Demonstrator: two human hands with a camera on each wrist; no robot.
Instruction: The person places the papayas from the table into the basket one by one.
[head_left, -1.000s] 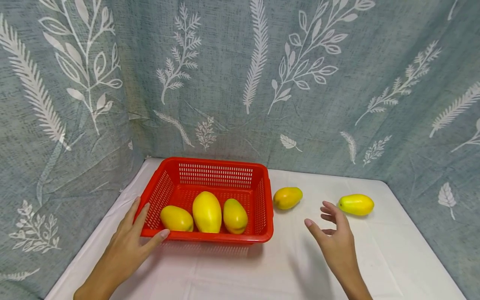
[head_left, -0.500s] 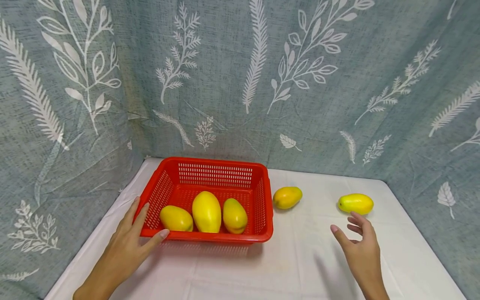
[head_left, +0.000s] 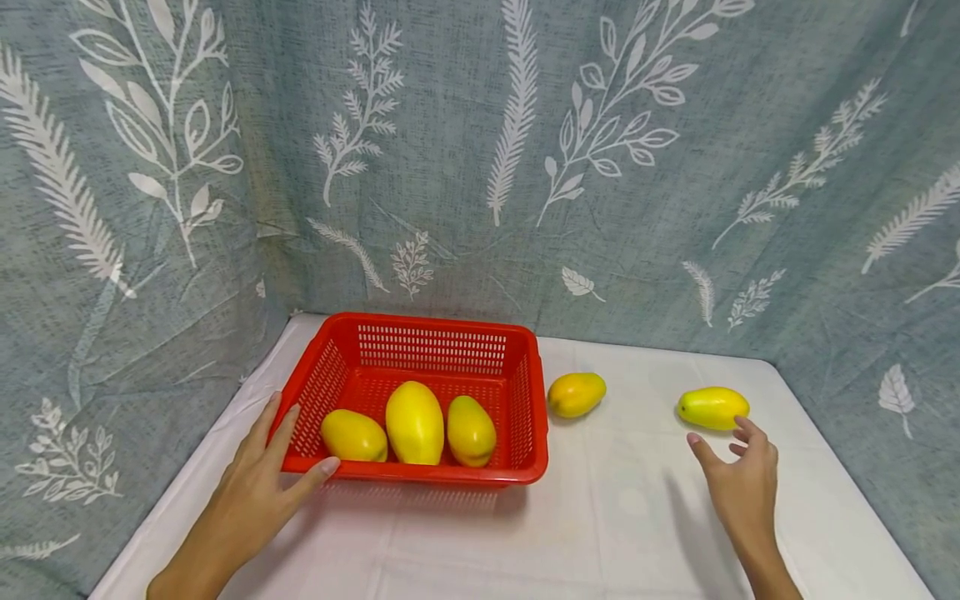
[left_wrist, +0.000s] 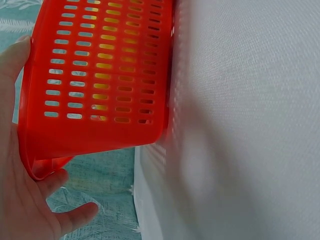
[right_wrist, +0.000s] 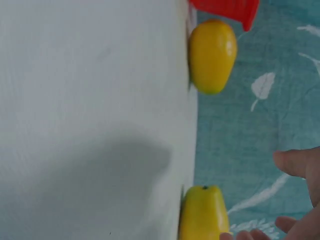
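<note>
A red plastic basket [head_left: 525, 477] with slotted walls stands at the left of the table. My left hand [head_left: 251, 496] rests on its front left corner, thumb on the front rim and the other fingers spread along the left side. Inside lie three yellow mangoes: one at the left [head_left: 354, 436], a larger one in the middle [head_left: 415, 423] and a greenish one at the right [head_left: 471, 432]. My right hand [head_left: 742, 479] hovers with parted, loosely bent fingers just in front of a yellow-green mango [head_left: 712, 408] on the table. Nothing is between its fingers.
Another orange-yellow mango [head_left: 577, 394] lies close to the basket's right side. A white cloth [head_left: 585, 525] covers the table. Blue-green curtains [head_left: 450, 167] with white leaf prints hang behind it and at both sides.
My right hand has moved to the right, from between the two loose mangoes to the front of the right one. My left hand and the basket have stayed in place.
</note>
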